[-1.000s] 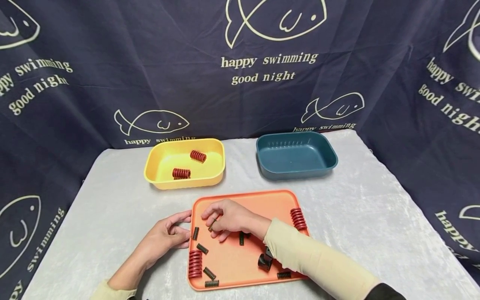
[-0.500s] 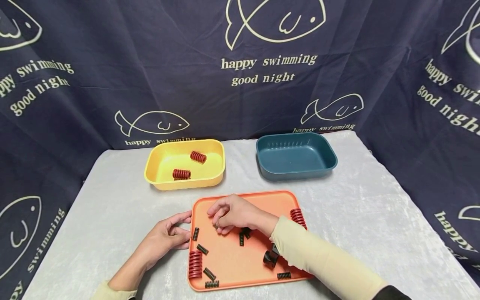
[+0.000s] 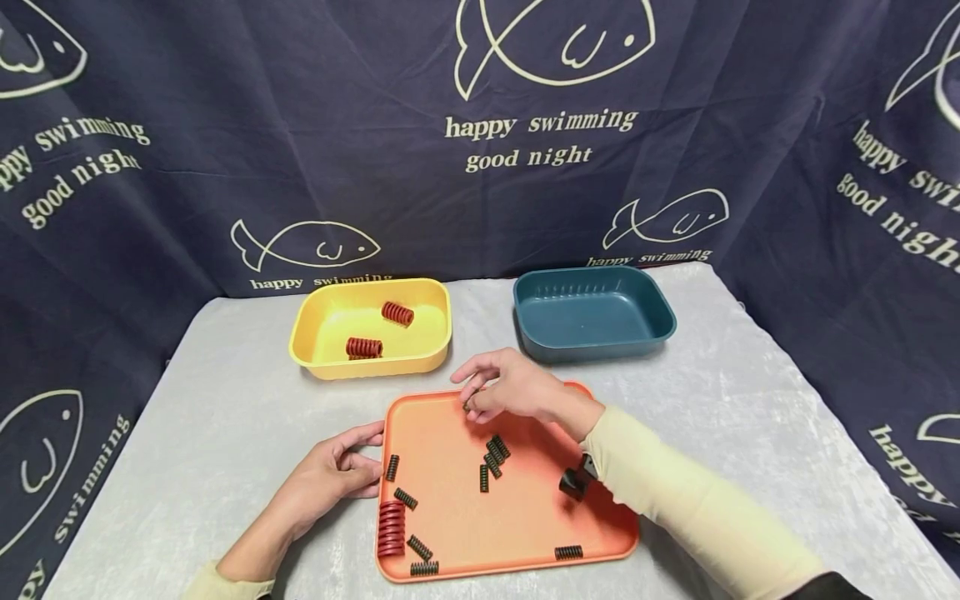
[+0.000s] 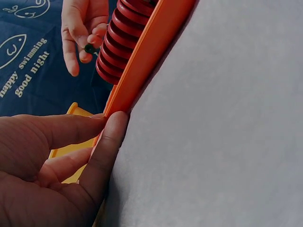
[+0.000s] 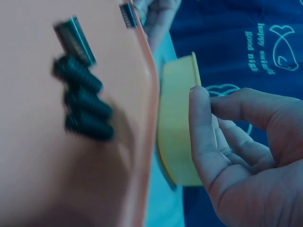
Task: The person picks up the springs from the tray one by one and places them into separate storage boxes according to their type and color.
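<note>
A lane ran between the yellow bin (image 3: 375,367) and the blue bin (image 3: 596,348) back to the cloth (image 3: 480,212), with the right hand (image 3: 513,387) near its front end. Both bins were open from above, within raised walls. The right sleeve (image 3: 675,500) crossed over the right side of the tray (image 3: 457,529); the left hand (image 3: 330,475) blocked part of its left edge. Bare floor ran between the red coil (image 3: 391,529) and the clustered dark springs (image 3: 493,454).
</note>
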A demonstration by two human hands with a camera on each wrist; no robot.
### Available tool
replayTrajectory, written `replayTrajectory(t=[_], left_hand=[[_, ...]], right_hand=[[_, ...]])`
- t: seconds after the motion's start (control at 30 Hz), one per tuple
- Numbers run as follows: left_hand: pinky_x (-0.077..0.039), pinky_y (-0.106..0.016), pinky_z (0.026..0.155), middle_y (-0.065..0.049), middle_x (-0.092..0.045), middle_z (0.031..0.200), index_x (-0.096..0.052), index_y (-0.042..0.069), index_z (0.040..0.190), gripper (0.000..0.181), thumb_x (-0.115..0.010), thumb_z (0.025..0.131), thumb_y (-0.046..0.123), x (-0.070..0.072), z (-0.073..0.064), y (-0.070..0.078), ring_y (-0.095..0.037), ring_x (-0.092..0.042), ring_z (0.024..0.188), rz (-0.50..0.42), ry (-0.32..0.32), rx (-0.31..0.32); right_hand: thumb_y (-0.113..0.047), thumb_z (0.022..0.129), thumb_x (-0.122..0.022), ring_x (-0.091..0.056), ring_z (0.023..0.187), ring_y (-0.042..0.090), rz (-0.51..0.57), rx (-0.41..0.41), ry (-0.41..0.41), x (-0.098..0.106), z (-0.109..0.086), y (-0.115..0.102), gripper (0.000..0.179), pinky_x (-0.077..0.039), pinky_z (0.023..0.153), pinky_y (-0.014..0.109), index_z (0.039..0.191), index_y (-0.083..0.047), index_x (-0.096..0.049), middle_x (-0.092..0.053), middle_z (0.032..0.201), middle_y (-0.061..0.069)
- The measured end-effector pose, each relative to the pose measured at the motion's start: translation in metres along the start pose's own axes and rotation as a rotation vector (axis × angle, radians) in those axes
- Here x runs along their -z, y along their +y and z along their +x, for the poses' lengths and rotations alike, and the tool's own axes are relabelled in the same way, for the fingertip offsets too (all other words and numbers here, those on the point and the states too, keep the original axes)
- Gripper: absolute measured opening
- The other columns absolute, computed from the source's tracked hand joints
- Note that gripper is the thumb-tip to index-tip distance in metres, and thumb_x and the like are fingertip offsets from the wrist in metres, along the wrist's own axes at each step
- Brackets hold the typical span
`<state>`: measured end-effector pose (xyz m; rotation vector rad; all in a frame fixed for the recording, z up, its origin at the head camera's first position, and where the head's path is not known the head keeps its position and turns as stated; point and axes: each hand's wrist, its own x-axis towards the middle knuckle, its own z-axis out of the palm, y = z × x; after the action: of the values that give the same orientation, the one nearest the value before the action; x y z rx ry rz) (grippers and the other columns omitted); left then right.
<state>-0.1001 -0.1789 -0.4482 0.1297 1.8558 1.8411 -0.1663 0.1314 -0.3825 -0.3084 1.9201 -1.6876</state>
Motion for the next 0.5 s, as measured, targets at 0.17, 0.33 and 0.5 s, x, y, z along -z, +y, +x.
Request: replayTrajectory(t=[0.17,0.33,0.5], left_hand=[[-0.063,-0.041,0.084,-0.028,-0.048,0.140,-0.036,-0.007,0.155,0.068,-0.067,0.094,-0.008,0.000,0.000,0.000,-0.022,-0.071,0.099,0.001,0.003,-0.002],[-0.063,-0.042,0.084,-0.028,-0.048,0.140,-0.036,-0.007,0.155,0.068,-0.067,0.094,-0.008,-0.001,-0.001,0.001,-0.022,-0.071,0.099,-0.002,0.007,0.000],[-0.063,-0.040,0.084,-0.028,-0.050,0.140,-0.036,-0.007,0.155,0.067,-0.067,0.095,-0.007,-0.001,-0.001,0.001,-0.023,-0.070,0.101,0.003,0.005,0.004]], right_hand=[[0.017,0.087,-0.063,-0.072,0.075,0.031,-0.029,-0.011,0.056,0.022,-0.006,-0.014,0.039,-0.061,0.082,0.058,0.125,0.008,-0.065,-0.069,0.100,0.027],[0.013,0.087,-0.065,-0.072,0.078,0.037,-0.073,-0.005,0.108,0.045,-0.009,-0.026,0.040,-0.063,0.078,0.053,0.127,0.007,-0.065,-0.070,0.098,0.021],[0.013,0.088,-0.065,-0.071,0.075,0.028,-0.086,0.032,0.160,0.069,-0.012,-0.034,0.042,-0.064,0.078,0.051,0.129,0.007,-0.062,-0.071,0.100,0.020]])
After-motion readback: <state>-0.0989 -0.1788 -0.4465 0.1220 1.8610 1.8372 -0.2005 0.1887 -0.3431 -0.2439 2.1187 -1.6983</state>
